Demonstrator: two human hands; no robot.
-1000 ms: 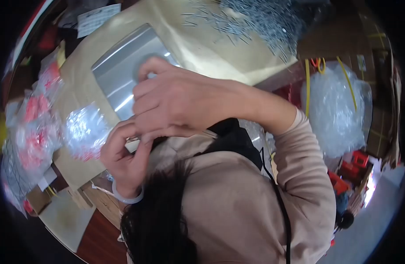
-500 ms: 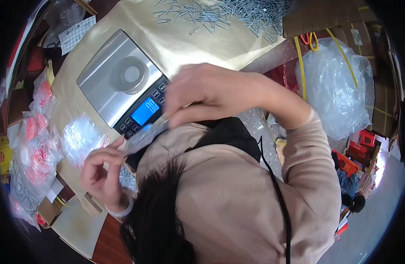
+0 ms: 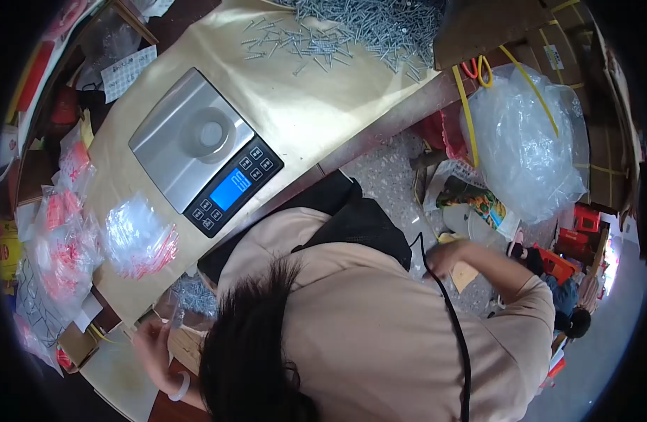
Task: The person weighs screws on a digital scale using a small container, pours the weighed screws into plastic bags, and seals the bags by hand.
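Note:
My left hand [image 3: 154, 343], with a white band at the wrist, is low at the left beside the table edge. Its fingers pinch a small clear plastic bag [image 3: 174, 309], next to a box of loose screws [image 3: 194, 294]. My right hand [image 3: 446, 257] hangs out to the right of my body, above the floor. It is blurred, and its fingers do not show clearly. On the table stands a digital scale [image 3: 189, 141] with a lit blue display. A clear round cup [image 3: 209, 132] sits on its steel plate.
Many screws [image 3: 379, 32] lie heaped at the table's far side. A stack of clear bags [image 3: 137, 235] is left of the scale, beside red-printed plastic packs [image 3: 66, 239]. At the right are a big clear plastic sack [image 3: 524, 141] and cardboard boxes [image 3: 605, 133].
My hands have moved apart from in front of the scale. The left went down with the clear bag; the right swung out to the right. The scale's display reading changed.

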